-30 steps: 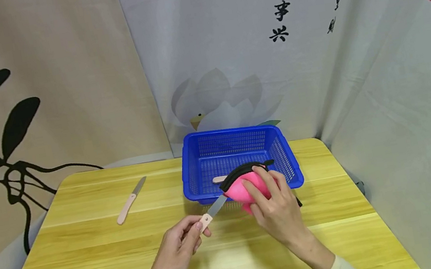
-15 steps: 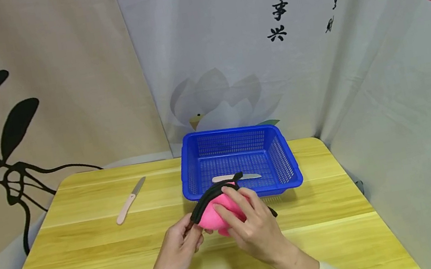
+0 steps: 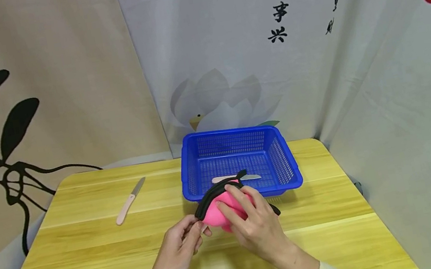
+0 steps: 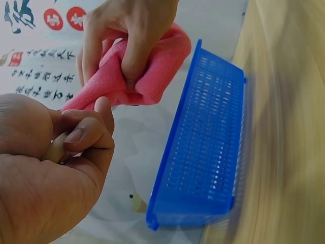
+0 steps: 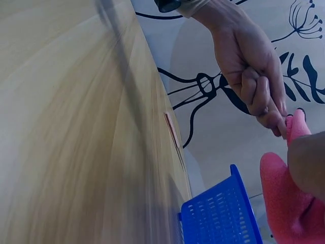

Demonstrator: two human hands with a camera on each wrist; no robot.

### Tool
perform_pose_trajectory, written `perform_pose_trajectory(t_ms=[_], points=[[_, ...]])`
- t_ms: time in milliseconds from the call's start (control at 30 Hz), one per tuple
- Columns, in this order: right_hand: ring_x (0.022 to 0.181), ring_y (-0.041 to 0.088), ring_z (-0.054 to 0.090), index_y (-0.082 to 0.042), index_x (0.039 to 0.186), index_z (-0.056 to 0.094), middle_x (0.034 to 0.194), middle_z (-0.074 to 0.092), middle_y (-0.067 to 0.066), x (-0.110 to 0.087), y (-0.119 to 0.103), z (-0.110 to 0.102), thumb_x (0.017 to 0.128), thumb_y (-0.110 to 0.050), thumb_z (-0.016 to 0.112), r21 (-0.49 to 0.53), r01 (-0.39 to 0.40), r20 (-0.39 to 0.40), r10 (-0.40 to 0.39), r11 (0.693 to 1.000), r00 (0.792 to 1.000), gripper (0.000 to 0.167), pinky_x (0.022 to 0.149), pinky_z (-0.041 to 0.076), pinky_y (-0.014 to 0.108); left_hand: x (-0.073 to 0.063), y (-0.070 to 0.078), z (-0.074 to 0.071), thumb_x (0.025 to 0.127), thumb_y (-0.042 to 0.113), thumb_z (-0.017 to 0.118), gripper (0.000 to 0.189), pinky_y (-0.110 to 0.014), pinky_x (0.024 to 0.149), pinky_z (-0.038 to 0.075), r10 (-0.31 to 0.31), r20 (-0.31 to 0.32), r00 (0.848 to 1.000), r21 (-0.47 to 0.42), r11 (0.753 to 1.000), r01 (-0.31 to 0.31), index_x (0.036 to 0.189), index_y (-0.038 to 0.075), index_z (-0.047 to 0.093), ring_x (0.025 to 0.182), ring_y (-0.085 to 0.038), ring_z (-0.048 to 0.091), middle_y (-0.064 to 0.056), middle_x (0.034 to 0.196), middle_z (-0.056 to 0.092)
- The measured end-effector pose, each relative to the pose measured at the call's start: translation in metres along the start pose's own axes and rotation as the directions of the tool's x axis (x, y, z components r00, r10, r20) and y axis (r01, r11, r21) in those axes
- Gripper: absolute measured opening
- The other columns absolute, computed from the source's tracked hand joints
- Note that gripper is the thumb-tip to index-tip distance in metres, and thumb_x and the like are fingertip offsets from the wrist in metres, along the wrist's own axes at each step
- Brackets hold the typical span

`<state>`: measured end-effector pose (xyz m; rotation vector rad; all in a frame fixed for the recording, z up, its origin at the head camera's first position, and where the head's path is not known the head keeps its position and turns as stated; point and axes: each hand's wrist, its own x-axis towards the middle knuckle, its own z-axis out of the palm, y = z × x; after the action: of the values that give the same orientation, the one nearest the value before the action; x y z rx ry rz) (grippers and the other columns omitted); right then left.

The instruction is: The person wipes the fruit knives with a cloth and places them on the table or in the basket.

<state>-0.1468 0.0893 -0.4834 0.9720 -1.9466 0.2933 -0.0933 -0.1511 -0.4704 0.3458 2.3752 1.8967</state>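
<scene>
Cloth [image 3: 215, 214] above wooden table [image 3: 70, 266], curtain [image 3: 89, 80] behind.

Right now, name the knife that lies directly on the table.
The leftmost knife in the head view, left of the blue basket. The second knife lies inside that basket; the left hand grips a pale handle.

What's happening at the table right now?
A person's right hand grips a pink cloth with black trim, bringing it against a pale handle held in the left hand. The cloth hides the handle's far end. One knife lies on the table; another knife lies in the blue basket.
</scene>
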Motion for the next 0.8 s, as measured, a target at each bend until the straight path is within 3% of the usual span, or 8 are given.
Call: perform_pose_trajectory(t_ms=[133,267,433,800], points=[[0.116,0.044,0.065,-0.015,0.131,0.081,0.151,0.069,0.023,-0.002,0.006,-0.001,0.087,-0.022,0.084,-0.005,-0.016,-0.002,0.016,1.0,1.0,0.044,0.091,0.064,0.049,-0.001,-0.001,-0.001,0.122,0.018,0.051,0.026,-0.021,0.055,0.047,0.022,0.002,1.0,0.004,1.0,-0.022,0.123,0.004,0.072,0.07,-0.002,0.055,-0.007,0.1,0.074],[0.116,0.045,0.064,-0.015,0.13,0.081,0.15,0.068,0.024,-0.003,0.013,-0.001,0.091,-0.021,0.08,-0.017,-0.035,0.01,0.035,0.999,0.999,0.04,0.091,0.065,0.05,-0.001,0.0,-0.001,0.122,0.017,0.051,0.026,-0.021,0.054,0.045,0.032,0.01,0.999,-0.004,0.999,-0.032,0.129,0.005,0.072,0.07,-0.001,0.053,-0.005,0.098,0.072],[0.118,0.048,0.065,-0.015,0.13,0.081,0.149,0.068,0.024,-0.005,0.021,-0.002,0.094,-0.016,0.073,-0.027,-0.057,0.014,0.058,0.998,0.998,0.037,0.093,0.067,0.056,-0.002,0.0,-0.002,0.122,0.017,0.051,0.025,-0.02,0.053,0.039,0.026,0.026,0.999,-0.014,1.0,-0.026,0.127,0.005,0.072,0.068,0.0,0.049,-0.003,0.093,0.068],[0.118,0.046,0.062,-0.015,0.133,0.079,0.148,0.068,0.025,-0.008,0.032,-0.003,0.089,-0.012,0.079,-0.028,-0.107,0.042,0.108,0.994,0.993,0.044,0.087,0.068,0.053,-0.003,-0.002,-0.005,0.12,0.015,0.053,0.025,-0.018,0.058,0.043,-0.002,0.08,0.997,-0.067,0.998,0.008,0.132,0.001,0.07,0.074,-0.002,0.055,-0.004,0.102,0.071]])
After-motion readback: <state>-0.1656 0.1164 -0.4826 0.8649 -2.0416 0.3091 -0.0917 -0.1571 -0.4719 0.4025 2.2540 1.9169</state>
